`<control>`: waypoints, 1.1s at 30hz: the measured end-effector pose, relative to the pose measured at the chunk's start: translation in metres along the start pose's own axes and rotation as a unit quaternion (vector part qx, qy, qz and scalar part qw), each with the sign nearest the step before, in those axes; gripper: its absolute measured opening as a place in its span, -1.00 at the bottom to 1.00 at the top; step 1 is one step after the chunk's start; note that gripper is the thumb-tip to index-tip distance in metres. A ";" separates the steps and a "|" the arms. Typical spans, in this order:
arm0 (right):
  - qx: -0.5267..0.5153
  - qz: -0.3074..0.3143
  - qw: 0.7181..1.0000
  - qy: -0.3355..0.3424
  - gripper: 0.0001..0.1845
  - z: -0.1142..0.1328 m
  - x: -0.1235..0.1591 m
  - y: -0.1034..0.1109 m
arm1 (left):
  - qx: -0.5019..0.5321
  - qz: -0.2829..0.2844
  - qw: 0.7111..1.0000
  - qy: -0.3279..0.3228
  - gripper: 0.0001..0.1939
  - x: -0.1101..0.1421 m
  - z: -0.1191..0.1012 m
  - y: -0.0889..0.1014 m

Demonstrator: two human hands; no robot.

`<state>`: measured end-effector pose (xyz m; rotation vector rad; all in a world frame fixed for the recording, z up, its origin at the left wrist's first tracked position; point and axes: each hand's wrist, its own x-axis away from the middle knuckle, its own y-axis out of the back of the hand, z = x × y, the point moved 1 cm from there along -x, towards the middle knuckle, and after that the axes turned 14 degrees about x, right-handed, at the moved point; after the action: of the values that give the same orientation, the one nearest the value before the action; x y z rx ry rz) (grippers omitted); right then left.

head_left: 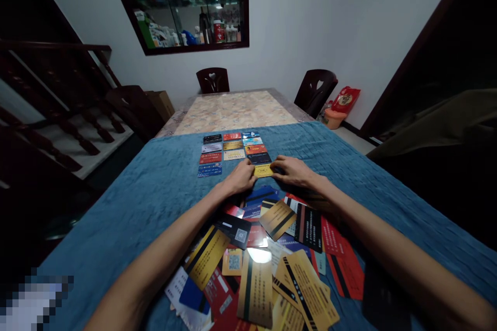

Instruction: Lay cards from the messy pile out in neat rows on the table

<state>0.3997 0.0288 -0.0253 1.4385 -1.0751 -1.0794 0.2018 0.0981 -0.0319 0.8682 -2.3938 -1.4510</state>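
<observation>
A yellow plastic card (264,171) lies flat at the near end of the right column of laid-out cards. My left hand (241,178) grips its left edge with curled fingers. On its right edge are the closed fingers of my right hand (294,171). Just beyond the yellow card is a dark navy card (259,158), then an orange card (256,149). The middle column ends in a cream card (234,154), the left one in a blue card (210,170). Between my forearms spreads a loose pile of cards, with a gold card (278,219) and a black card (308,227) on top.
A blue cloth (128,212) covers the near part of the table; the patterned tabletop (233,108) shows beyond it. Dark wooden chairs (213,80) stand around. A glass-shelved cabinet (190,2) is set in the wall. A red bag (345,99) sits at the back right.
</observation>
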 end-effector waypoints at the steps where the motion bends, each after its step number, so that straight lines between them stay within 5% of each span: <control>1: 0.000 -0.002 1.000 -0.001 -0.68 0.000 0.000 0.000 | 0.000 -0.002 1.000 -0.003 -0.87 0.000 0.001 0.000; 8: -0.003 -0.015 1.000 -0.017 -0.67 0.003 0.004 -0.001 | 0.008 -0.038 0.999 -0.003 -0.90 0.001 0.006 -0.001; 33: -0.012 -0.024 0.999 -0.030 -0.69 0.002 0.004 -0.011 | -0.003 -0.021 1.000 0.013 -0.81 0.003 0.005 0.001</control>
<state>0.3990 0.0257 -0.0367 1.4264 -1.0721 -1.1730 0.1967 0.1005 -0.0340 0.9343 -2.3656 -1.4525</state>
